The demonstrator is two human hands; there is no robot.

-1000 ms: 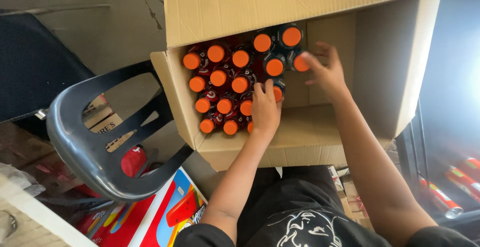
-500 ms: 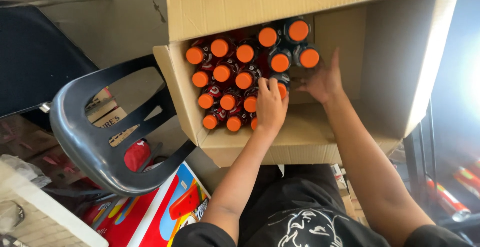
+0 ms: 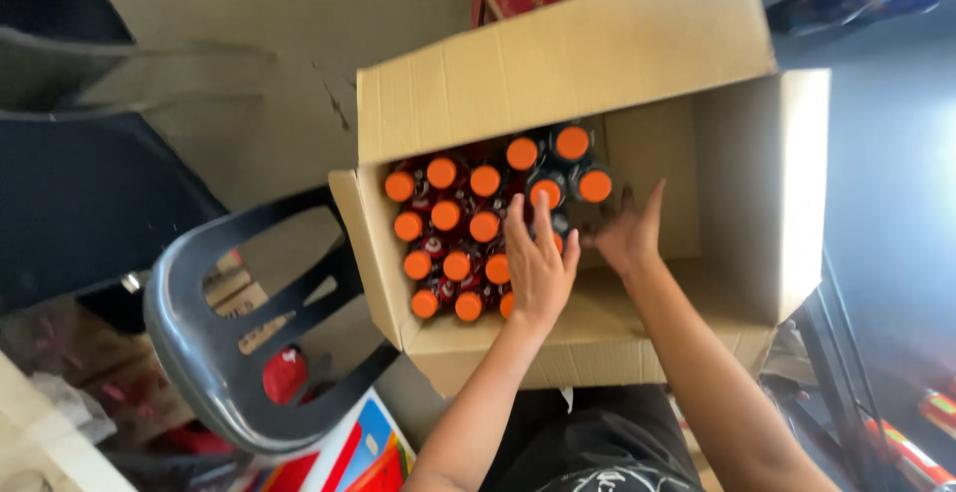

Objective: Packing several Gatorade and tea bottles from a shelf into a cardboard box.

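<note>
Inside the cardboard box [image 3: 597, 64], both hands edge orange-capped bottles [image 3: 468, 223], right half bare.

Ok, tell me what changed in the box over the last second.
The right hand slid down from the upper caps to the bottles' right edge, fingers spread. The left hand shifted slightly, still resting on the orange-capped bottles. No bottle was lifted or removed. The box and the chair stayed put.

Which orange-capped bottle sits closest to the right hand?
The one at the cluster's right edge, just above the right hand; every other cap lies farther left.
</note>
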